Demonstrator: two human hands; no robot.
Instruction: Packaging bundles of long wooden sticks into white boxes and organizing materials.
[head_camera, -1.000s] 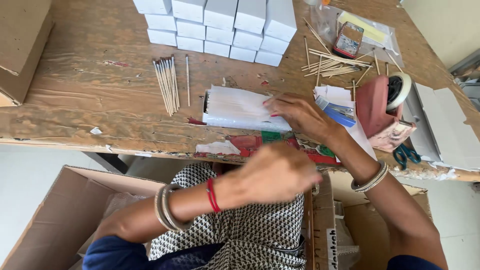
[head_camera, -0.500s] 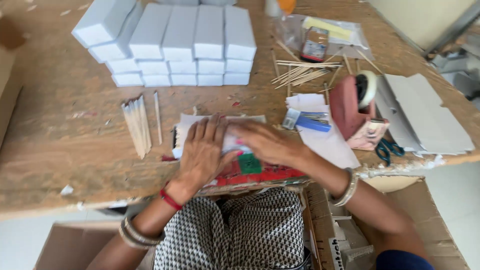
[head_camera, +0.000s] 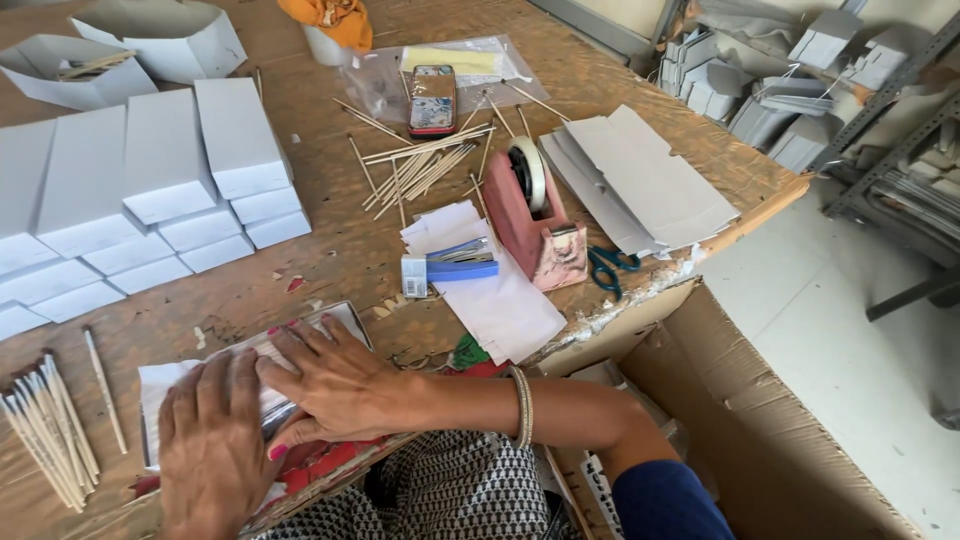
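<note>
Head view: I see my left hand (head_camera: 212, 450) and right hand (head_camera: 335, 385) spread flat, pressing the white packet (head_camera: 160, 385), its long axis running left-right along the near edge.

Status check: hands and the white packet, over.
Left hand and right hand flat on white packet, pressing. Nothing gripped. Sticks lie left, apart.

Your left hand (head_camera: 215, 450) and right hand (head_camera: 335, 385) cover most of the flat white paper packet (head_camera: 300, 335), so you cannot see its middle. The stacked white cardboard boxes (head_camera: 160, 190) run off the left edge. The grey folded cartons on the metal shelving (head_camera: 800, 90) blur together.
</note>
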